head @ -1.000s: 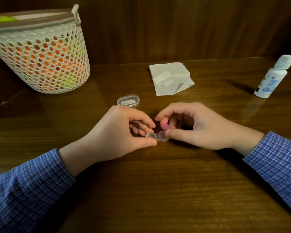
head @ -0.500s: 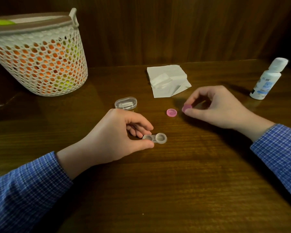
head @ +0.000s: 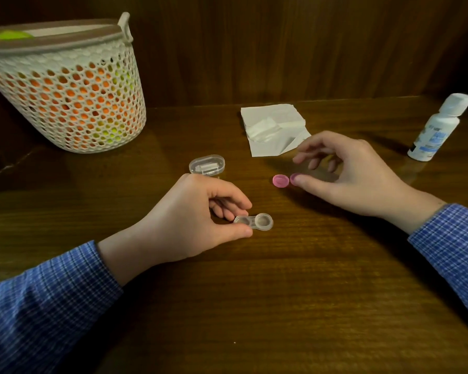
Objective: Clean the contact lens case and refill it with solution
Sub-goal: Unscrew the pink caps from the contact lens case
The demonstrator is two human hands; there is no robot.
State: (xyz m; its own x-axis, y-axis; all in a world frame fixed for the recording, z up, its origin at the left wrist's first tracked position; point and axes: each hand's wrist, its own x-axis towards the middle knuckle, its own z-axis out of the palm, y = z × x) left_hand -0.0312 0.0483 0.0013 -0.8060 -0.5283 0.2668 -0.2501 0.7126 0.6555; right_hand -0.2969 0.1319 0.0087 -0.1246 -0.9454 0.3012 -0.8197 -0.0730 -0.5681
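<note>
Two open wells face up as we steady the clear twin-cup lens case (head: 254, 222), pinched at its left end by our left hand (head: 189, 220). Our right hand (head: 346, 174), fingers loosely spread, sets the second pink cap (head: 295, 180) beside the first pink screw cap (head: 280, 181); we cannot tell whether the thumb has let go. We judge that either cap could be nudged away. The white squeeze bottle of solution (head: 438, 130) stands near the wooden table's (head: 281, 306) right edge; a careless reach could topple it.
</note>
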